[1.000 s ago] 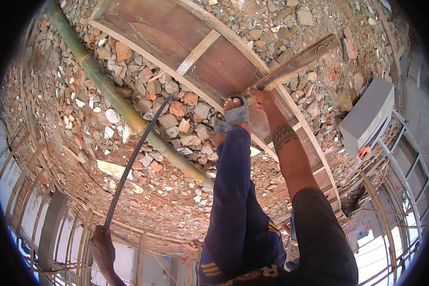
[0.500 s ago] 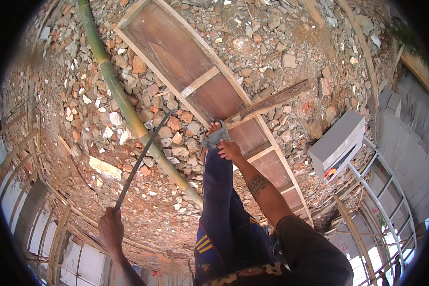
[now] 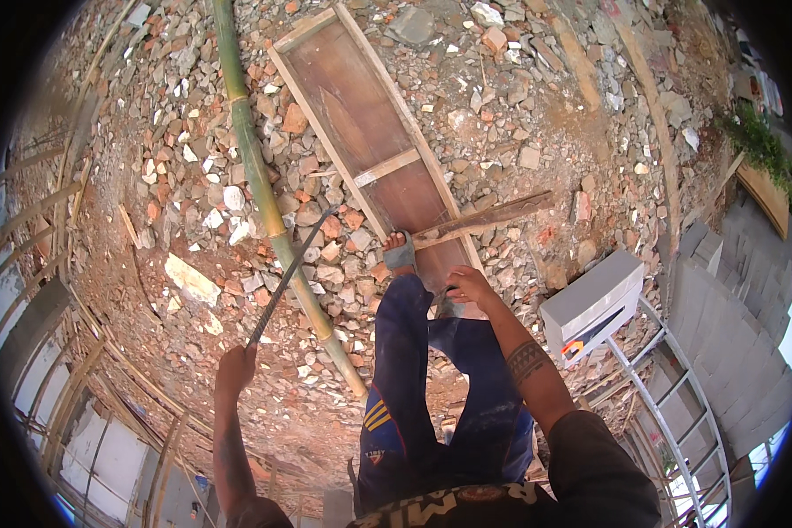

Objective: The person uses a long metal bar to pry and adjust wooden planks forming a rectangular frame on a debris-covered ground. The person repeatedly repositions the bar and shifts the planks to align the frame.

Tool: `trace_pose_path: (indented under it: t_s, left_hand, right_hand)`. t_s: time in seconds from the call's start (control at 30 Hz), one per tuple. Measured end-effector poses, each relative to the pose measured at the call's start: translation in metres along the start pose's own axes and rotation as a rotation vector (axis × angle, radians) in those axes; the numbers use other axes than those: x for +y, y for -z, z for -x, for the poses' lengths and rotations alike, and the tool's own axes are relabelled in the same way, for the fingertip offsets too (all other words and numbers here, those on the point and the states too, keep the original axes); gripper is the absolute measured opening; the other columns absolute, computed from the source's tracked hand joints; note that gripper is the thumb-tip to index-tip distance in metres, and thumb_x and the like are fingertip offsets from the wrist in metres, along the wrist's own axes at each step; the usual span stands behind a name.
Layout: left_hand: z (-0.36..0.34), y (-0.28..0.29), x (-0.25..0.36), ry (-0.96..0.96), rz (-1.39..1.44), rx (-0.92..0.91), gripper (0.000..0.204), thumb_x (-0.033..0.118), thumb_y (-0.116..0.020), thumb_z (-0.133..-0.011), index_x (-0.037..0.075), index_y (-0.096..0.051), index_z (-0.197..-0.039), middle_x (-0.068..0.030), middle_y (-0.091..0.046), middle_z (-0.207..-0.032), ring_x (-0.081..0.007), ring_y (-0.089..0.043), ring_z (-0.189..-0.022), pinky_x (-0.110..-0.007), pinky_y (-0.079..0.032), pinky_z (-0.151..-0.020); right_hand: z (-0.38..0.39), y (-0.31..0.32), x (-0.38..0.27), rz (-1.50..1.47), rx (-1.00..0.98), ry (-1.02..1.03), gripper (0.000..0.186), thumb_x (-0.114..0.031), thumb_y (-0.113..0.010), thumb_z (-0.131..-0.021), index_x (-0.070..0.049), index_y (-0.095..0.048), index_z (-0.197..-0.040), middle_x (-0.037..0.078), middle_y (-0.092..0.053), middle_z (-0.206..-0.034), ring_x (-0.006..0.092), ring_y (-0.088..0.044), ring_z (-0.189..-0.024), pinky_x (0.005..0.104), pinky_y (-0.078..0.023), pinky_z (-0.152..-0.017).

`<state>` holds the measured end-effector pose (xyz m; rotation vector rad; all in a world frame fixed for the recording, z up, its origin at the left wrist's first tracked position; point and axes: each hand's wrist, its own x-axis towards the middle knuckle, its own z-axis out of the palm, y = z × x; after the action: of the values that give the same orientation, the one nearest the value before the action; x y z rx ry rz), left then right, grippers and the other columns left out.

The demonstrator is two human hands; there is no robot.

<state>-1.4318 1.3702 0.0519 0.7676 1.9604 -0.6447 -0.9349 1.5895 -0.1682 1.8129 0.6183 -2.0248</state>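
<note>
- A wide ground of broken brick and stone rubble (image 3: 537, 132) was seen, filling the whole view from the far edge down to the person's legs.
- A long wooden panel (image 3: 361, 106) with a raised frame and one crosspiece was laid flat on the rubble, running from the far edge toward the middle; its near end was stood on by a foot in a grey sandal (image 3: 400, 255).
- A green bamboo pole (image 3: 255, 167) was laid on the rubble just left of the panel, slanting from the far edge down toward the person's legs.
- A white box (image 3: 590, 304) was set at the right edge of the rubble, beside a white metal frame (image 3: 678, 414).
- A rough wooden plank (image 3: 484, 217) was laid across the panel's near right edge, pointing out to the right.
- A thin dark metal rod (image 3: 290, 273) was gripped at its lower end by the left hand (image 3: 236, 370), closed in a fist around it; the rod was slanted up across the bamboo pole.
- The right hand (image 3: 468, 286) was held loosely curled and empty over the panel's near end, close to the sandal and well apart from the left hand.
</note>
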Motion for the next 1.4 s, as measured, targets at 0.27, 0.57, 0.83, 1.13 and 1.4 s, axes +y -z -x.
trace_pose_path:
  t_s: [0.27, 0.57, 0.83, 1.13, 1.4]
  left_hand:
    - [0.087, 0.014, 0.033, 0.362, 0.813, -0.385, 0.050, 0.048, -0.048, -0.102, 0.011, -0.048, -0.069, 0.0015, -0.044, -0.052, -0.0080, -0.035, -0.037, -0.027, -0.028, -0.034]
    - [0.260, 0.046, 0.064, 0.375, 1.160, -0.742, 0.045, 0.043, -0.038, -0.106, 0.012, -0.043, -0.074, 0.0026, -0.037, -0.052, -0.0077, -0.033, -0.037, -0.026, -0.026, -0.033]
    - [0.192, -0.015, 0.143, 0.436, 1.458, -1.069, 0.040, 0.046, -0.038, -0.106, 0.014, -0.044, -0.082, 0.0054, -0.035, -0.054, -0.0048, -0.029, -0.035, -0.022, -0.024, -0.031]
    - [0.142, -0.069, 0.121, 0.613, 2.516, -1.704, 0.040, 0.042, -0.026, -0.108, 0.009, -0.043, -0.093, 0.0022, -0.040, -0.058, -0.0073, -0.040, -0.036, -0.022, -0.036, -0.032]
    - [0.123, -0.106, 0.094, 0.574, 2.721, -1.711, 0.040, 0.038, -0.025, -0.109, 0.004, -0.040, -0.097, -0.0023, -0.043, -0.060, -0.0113, -0.047, -0.039, -0.023, -0.041, -0.034]
  right_hand:
    - [0.018, -0.069, 0.021, 0.376, 0.006, 0.413, 0.053, -0.046, -0.068, -0.089, 0.000, -0.064, -0.116, 0.011, -0.070, -0.091, 0.0179, -0.069, -0.073, 0.0304, -0.057, -0.060]
    - [0.099, -0.197, 0.020, -0.809, -0.494, -0.293, 0.088, -0.071, -0.056, -0.087, -0.004, -0.038, -0.142, 0.017, -0.056, -0.121, 0.0314, -0.058, -0.115, 0.0498, -0.049, -0.099]
    - [0.027, -0.163, 0.007, -0.927, 0.138, -0.166, 0.022, -0.037, -0.046, -0.103, -0.016, -0.041, -0.106, 0.001, -0.041, -0.073, 0.0115, -0.040, -0.055, 0.0325, -0.041, -0.051]
    - [-0.041, -0.156, 0.008, -0.160, 0.344, -0.014, 0.033, -0.020, -0.054, -0.094, 0.012, -0.048, -0.101, 0.017, -0.057, -0.078, 0.0259, -0.061, -0.060, 0.0408, -0.056, -0.054]
    - [-0.094, -0.178, 0.040, 0.197, 0.556, -0.040, 0.047, -0.021, -0.059, -0.086, 0.021, -0.047, -0.105, 0.033, -0.064, -0.098, 0.0415, -0.069, -0.088, 0.0444, -0.055, -0.079]
